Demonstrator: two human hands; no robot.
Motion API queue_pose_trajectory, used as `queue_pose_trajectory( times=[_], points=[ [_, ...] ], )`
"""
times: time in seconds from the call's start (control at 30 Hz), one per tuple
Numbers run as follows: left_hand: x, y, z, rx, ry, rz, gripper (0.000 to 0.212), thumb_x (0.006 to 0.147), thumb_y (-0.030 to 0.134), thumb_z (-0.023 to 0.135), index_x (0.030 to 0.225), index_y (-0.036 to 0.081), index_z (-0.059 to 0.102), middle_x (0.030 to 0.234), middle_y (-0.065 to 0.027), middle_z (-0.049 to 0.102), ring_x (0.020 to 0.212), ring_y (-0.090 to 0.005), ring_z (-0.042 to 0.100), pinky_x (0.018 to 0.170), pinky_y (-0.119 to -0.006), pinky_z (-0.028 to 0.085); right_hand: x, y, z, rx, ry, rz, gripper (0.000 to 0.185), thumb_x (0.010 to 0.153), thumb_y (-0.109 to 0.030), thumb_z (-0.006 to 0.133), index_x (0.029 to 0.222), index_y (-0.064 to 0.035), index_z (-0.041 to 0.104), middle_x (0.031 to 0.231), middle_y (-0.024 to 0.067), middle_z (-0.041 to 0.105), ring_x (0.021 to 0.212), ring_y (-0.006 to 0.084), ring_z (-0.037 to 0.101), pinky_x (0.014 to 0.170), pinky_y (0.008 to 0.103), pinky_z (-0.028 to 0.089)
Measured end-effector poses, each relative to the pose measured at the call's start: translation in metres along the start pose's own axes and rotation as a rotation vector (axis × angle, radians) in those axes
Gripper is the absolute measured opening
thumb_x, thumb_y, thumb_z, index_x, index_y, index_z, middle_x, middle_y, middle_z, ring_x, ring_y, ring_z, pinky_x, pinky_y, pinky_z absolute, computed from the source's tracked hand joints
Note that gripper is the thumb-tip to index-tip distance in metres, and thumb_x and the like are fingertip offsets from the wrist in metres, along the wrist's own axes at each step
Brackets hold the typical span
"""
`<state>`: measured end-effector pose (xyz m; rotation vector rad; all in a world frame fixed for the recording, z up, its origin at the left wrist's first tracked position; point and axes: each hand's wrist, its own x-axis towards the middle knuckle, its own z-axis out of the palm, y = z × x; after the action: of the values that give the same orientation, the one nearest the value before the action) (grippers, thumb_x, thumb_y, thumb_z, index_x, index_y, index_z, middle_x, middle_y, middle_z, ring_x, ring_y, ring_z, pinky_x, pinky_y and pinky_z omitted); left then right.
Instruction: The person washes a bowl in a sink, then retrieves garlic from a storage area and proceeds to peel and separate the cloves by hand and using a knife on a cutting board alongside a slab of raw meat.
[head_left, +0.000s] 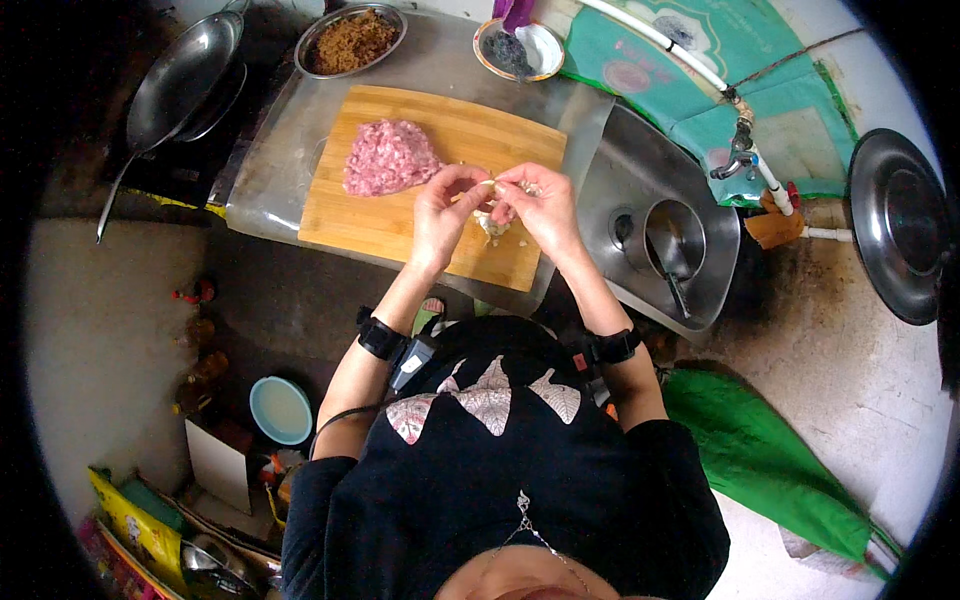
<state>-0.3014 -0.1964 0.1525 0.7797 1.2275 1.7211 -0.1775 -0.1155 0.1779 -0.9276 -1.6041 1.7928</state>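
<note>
Between the fingertips of my left hand and my right hand is a small pale piece, probably a garlic clove. Both hands are above the right half of a wooden cutting board. Under and beside them lie pale garlic-like pieces and bits of skin, partly hidden by my fingers. A mound of raw minced meat rests on the board's left half, close to my left hand.
Behind the board stand a metal dish of brown crumbly food and a bowl with a dark scouring pad. At right is a steel sink with a metal pot and a knife-like utensil. A wok is at left.
</note>
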Motion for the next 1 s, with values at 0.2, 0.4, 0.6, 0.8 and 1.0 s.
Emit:
queue_pose_trajectory(
  times=[0.2, 0.4, 0.6, 0.8, 1.0],
  points=[
    [-0.003, -0.001, -0.001, 0.107, 0.038, 0.069, 0.014, 0.08, -0.005, 0.06, 0.093, 0.0, 0.059, 0.091, -0.0039, 0.06, 0.084, -0.0114, 0.058, 0.071, -0.024, 0.05, -0.002, -0.003, 0.007, -0.412, 0.109, -0.156, 0.006, 0.085, 0.001, 0.056, 0.083, 0.0016, 0.061, 0.068, 0.005, 0.062, 0.057, 0.0118, 0.062, 0.05, 0.0235, 0.049],
    [-0.006, -0.003, 0.003, 0.189, 0.091, 0.206, 0.013, 0.081, -0.004, 0.06, 0.093, 0.001, 0.058, 0.09, -0.0038, 0.06, 0.083, -0.0127, 0.059, 0.075, -0.026, 0.049, 0.001, 0.0, 0.007, -0.275, 0.075, -0.026, 0.005, 0.086, -0.002, 0.056, 0.085, 0.0013, 0.059, 0.068, 0.0047, 0.06, 0.053, 0.0101, 0.057, 0.047, 0.0239, 0.047],
    [-0.007, -0.002, -0.001, -0.295, 0.066, -0.099, 0.011, 0.084, 0.003, 0.06, 0.095, 0.003, 0.059, 0.092, -0.0054, 0.062, 0.083, -0.0134, 0.06, 0.073, -0.028, 0.05, -0.001, 0.004, 0.002, 0.162, -0.052, 0.154, 0.011, 0.088, -0.012, 0.056, 0.088, -0.0011, 0.058, 0.071, 0.0032, 0.058, 0.051, 0.0077, 0.05, 0.047, 0.0204, 0.041],
    [-0.01, -0.005, -0.003, -0.316, 0.008, -0.22, 0.017, 0.089, 0.008, 0.055, 0.105, 0.003, 0.058, 0.1, -0.0056, 0.061, 0.088, -0.0143, 0.059, 0.074, -0.029, 0.049, 0.0, 0.009, 0.001, 0.226, -0.095, 0.149, 0.01, 0.088, -0.011, 0.055, 0.088, -0.0008, 0.057, 0.071, 0.0054, 0.059, 0.049, 0.0079, 0.05, 0.044, 0.0219, 0.039],
    [-0.005, -0.015, -0.01, -0.599, -0.008, -0.316, 0.018, 0.09, 0.011, 0.054, 0.105, 0.002, 0.058, 0.095, -0.0066, 0.062, 0.084, -0.0163, 0.06, 0.074, -0.028, 0.05, -0.002, 0.006, -0.004, 0.341, -0.117, 0.206, 0.015, 0.088, -0.018, 0.05, 0.089, -0.004, 0.054, 0.072, 0.0052, 0.059, 0.049, 0.0089, 0.049, 0.045, 0.0202, 0.036]
  ],
)
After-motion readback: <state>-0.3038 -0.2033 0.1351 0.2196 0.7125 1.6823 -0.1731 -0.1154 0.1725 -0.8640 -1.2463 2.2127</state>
